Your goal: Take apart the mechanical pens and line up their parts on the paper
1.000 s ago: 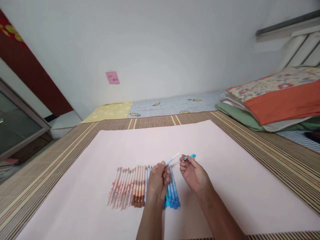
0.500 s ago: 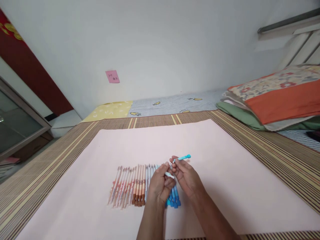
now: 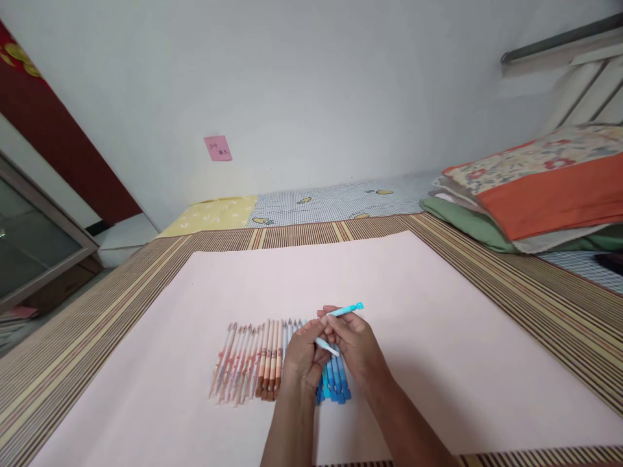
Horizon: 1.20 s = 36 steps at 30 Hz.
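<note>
Head view, lower centre: the blue pen (image 3: 346,309) is pinched by the left hand (image 3: 302,360) and right hand (image 3: 357,347), which touch above a row of pens (image 3: 269,363). Bare pink sheet (image 3: 438,337) spreads rightward to the striped mat (image 3: 535,285). Writing on the pink note (image 3: 217,148) is unreadable.

Both hands meet over a pink sheet (image 3: 438,337). The right hand (image 3: 359,347) pinches a blue pen (image 3: 346,310) that pokes out toward two o'clock, and the left hand (image 3: 300,355) grips a slim white piece (image 3: 327,346) between them. A row of orange pens (image 3: 253,360) lies at nine o'clock of the hands, with blue pens (image 3: 333,386) at six. A pink note (image 3: 217,148) sticks to the wall at eleven o'clock.
</note>
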{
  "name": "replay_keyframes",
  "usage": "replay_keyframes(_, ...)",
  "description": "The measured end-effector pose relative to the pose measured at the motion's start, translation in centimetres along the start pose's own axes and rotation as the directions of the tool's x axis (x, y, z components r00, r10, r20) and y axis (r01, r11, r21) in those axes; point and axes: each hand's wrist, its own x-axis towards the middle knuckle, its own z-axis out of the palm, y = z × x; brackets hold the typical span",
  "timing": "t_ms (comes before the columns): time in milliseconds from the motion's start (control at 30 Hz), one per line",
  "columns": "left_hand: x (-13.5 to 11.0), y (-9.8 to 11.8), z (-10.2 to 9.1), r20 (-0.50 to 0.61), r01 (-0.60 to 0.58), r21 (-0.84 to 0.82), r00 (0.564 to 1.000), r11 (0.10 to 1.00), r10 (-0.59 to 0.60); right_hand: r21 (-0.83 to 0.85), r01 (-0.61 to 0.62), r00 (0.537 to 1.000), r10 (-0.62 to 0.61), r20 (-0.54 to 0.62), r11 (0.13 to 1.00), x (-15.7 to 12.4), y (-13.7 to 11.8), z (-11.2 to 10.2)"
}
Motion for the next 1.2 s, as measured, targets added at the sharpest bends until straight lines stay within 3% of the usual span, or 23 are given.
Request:
replay_keyframes(167,0.4,-0.4,-0.4,0.017,0.031,-0.061,0.999,0.998,-0.03,-0.074,0.018,0.999,-0.015,0.047,0.997,-0.1,0.0,0.0)
replay_keyframes(367,0.5,-0.2,-1.0,0.07,0.155,-0.202,0.987,0.967,-0.144,-0.078,0.016,0.992,-0.006,0.127,0.997,-0.3,-0.6,-0.1)
replay_keyframes(633,0.3,-0.2,-1.2,0.084,0.114,-0.203,0.992,0.973,-0.098,-0.188,0.079,0.982,-0.044,0.186,0.979,0.0,-0.6,-0.6)
replay_keyframes(800,-0.2,0.3,-0.8,0.009,0.006,-0.068,1.0,0.998,-0.005,-0.24,0.102,0.974,-0.048,0.22,0.965,-0.1,-1.0,-1.0)
replay_keyframes(967,-0.5,0.6,-0.3,-0.108,-0.179,0.223,0.972,0.958,0.207,-0.186,0.04,0.983,-0.006,0.185,0.982,0.3,-0.2,-1.3)
replay_keyframes(1067,-0.6,0.7,-0.2,-0.079,-0.266,0.362,0.946,0.893,0.314,-0.104,0.001,0.991,0.013,0.134,0.995,0.5,0.1,-1.2)
replay_keyframes(1200,-0.7,0.7,-0.1,-0.038,-0.307,0.43,0.934,0.849,0.356,0.015,-0.084,0.991,0.082,0.109,0.996,0.4,0.2,-0.9)
